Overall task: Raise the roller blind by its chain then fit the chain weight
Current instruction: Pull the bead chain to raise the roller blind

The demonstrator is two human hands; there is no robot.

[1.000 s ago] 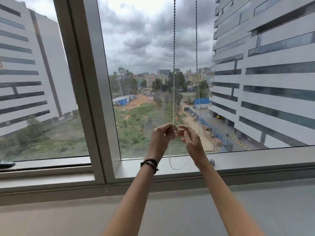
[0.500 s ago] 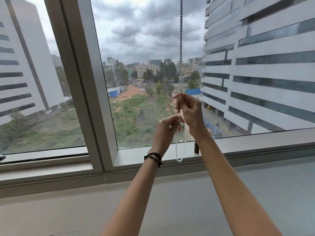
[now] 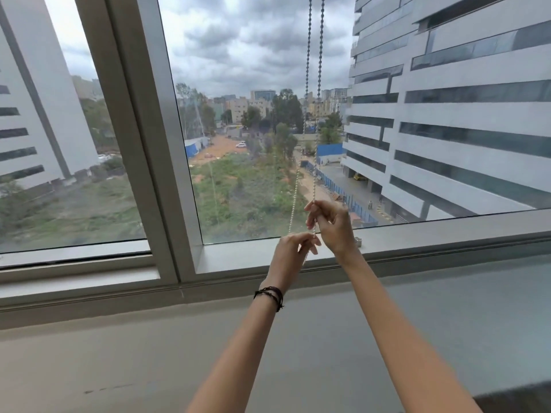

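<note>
A white bead chain point(image 3: 315, 120) hangs in two strands in front of the window pane, running out of view at the top. My right hand point(image 3: 332, 225) pinches the right strand just above the sill. My left hand point(image 3: 290, 254), with dark bracelets on its wrist, sits lower and slightly left, closed on the left strand where it comes down. A small dark cylinder, perhaps the chain weight point(image 3: 357, 241), stands on the sill right behind my right wrist, mostly hidden. The blind itself is out of view.
A grey window frame post point(image 3: 140, 138) divides two panes. The metal sill point(image 3: 432, 234) runs across below the glass, with a wide grey ledge point(image 3: 119, 353) under it. Tall buildings and open ground lie outside.
Both hands have dropped lower along the chain, toward the sill. The loop that hung below the hands earlier is now hidden behind them. The two strands show apart again.
</note>
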